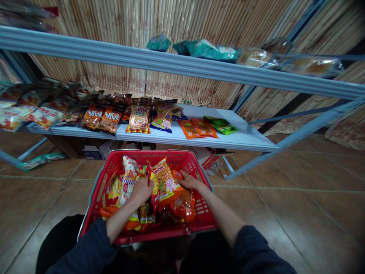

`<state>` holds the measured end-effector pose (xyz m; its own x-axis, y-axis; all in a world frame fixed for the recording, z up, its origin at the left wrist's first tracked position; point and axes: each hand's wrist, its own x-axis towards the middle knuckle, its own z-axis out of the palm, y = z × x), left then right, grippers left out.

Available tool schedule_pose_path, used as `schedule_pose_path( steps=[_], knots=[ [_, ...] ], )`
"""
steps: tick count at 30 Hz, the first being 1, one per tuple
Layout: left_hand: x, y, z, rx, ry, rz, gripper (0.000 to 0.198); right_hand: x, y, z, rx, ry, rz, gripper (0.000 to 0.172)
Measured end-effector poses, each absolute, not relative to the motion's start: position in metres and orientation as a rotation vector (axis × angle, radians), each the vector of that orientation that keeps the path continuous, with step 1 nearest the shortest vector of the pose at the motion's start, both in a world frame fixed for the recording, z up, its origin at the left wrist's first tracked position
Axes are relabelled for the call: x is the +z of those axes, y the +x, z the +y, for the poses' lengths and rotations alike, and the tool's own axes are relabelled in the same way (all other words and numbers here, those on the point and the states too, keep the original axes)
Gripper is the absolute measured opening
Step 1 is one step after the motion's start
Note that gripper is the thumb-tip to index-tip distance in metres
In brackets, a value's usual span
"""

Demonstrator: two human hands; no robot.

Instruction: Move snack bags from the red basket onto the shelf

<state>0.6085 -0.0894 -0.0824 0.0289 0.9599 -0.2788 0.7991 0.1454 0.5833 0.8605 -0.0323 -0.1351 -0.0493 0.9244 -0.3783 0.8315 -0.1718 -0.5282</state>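
Note:
A red plastic shopping basket (203,224) full of snack bags sits in front of me, between my knees and the shelf. My left hand (142,190) reaches into its middle, fingers curled around the edge of a yellow and red snack bag (155,188). Over on the basket's right side, my right hand (188,180) pinches an orange snack packet (176,174). Between the hands stands an orange bag with a pink cartoon figure (164,177). White snack bags (127,188) lean at the left, and another orange packet (184,205) lies below my right hand.
Ahead is a pale blue shelf (242,127) carrying black and orange snack bags (110,117), flat orange packets (196,128) and green packets (221,123). An upper shelf edge (185,66) crosses above, with teal bags (205,49). Brown tiles (285,198) form the floor.

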Motion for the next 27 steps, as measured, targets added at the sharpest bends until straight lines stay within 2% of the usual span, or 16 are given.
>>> schedule_pose_path(
  steps=[2, 5, 8, 10, 13, 18, 23, 27],
  knots=[
    [-0.082, 0.616, -0.091, 0.334, 1.669, 1.716, 0.042, -0.137, 0.857, -0.031, 1.039, -2.126, -2.004, 0.068],
    [-0.082, 0.627, -0.095, 0.293, 1.696, 1.608, 0.054, -0.135, 0.849, -0.031, 1.014, -2.097, -2.141, 0.061],
    [-0.083, 0.637, -0.099, 0.264, 1.71, 1.597, 0.057, -0.129, 0.846, -0.034, 0.943, -2.052, -2.255, 0.055],
    [-0.085, 0.641, -0.099, 0.265, 1.699, 1.598, 0.059, -0.124, 0.845, -0.035, 0.882, -2.044, -2.303, 0.059],
    [-0.088, 0.636, -0.096, 0.301, 1.698, 1.596, 0.054, -0.118, 0.847, -0.033, 0.78, -2.049, -2.341, 0.06],
    [-0.088, 0.621, -0.089, 0.363, 1.615, 1.699, 0.037, -0.111, 0.851, -0.023, 0.624, -2.061, -2.344, 0.04],
    [-0.086, 0.659, -0.103, 0.417, 1.624, 1.598, 0.039, -0.095, 0.841, -0.006, 0.462, -1.968, -2.228, 0.042],
    [-0.082, 0.687, -0.122, 0.618, 1.558, 1.403, 0.044, -0.079, 0.806, -0.015, 0.427, -1.687, -2.38, 0.048]
  ],
)
